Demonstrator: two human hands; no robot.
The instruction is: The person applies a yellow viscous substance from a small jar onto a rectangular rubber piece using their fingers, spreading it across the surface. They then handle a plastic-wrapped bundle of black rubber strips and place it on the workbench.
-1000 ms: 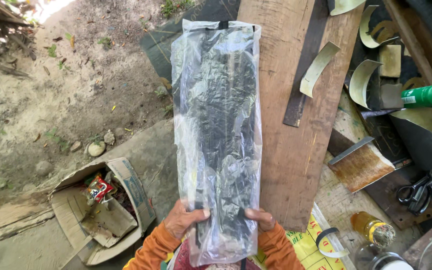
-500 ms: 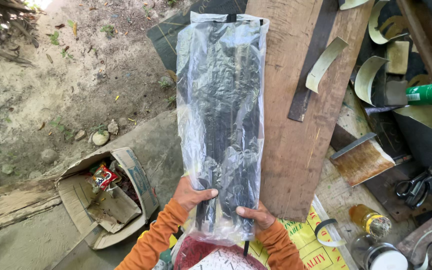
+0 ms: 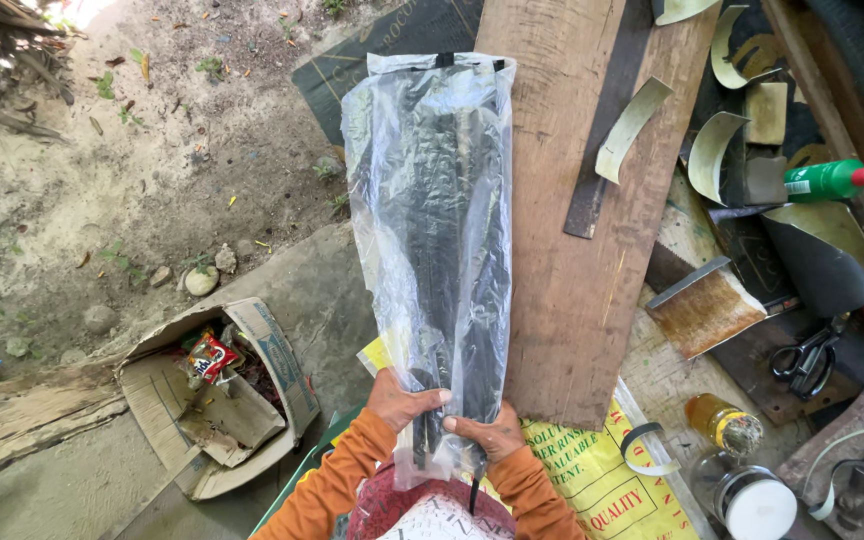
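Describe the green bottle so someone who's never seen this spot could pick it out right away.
Start at the long wooden plank running up the middle, beside the clear plastic bag that both hands hold. Look right of the plank, past the curled pale strips, toward the right edge. The green bottle lies there on its side, the only bright green thing, with a thin red nozzle pointing right.

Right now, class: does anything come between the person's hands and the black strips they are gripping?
Yes. The clear plastic bag wraps the black strips; left hand and right hand grip through its film.
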